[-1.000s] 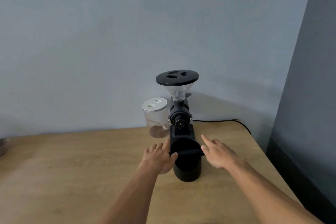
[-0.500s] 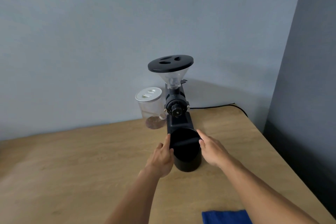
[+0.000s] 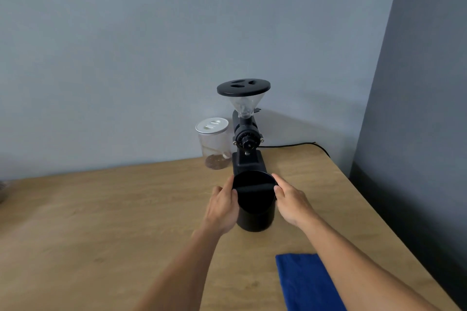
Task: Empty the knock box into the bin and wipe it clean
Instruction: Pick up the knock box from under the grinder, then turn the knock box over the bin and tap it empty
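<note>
Where your right forearm crosses the bottom edge, it covers part of a folded blue cloth [image 3: 303, 283], which lies on the wooden table [image 3: 101, 222] and runs out of view below. Past it, your two hands press against the black knock box [image 3: 255, 212], which stands upright on the table near the right side. Your left hand [image 3: 222, 206] wraps its left wall, thumb at the rim; the fingers curl behind the box and you cannot see them. Your right hand [image 3: 290, 201] lies against the right wall, its fingers close together along the rim, their tips partly lost against the black. The box's inside is too dark to read (only the bar across its mouth shows). Directly behind it, touching or nearly so, stands a black coffee grinder [image 3: 246, 139] with a clear hopper. Left of the grinder is a clear jar [image 3: 214, 144] with a white lid, something brown at its bottom. A black cable [image 3: 298, 144] trails off the table's far right edge.
</note>
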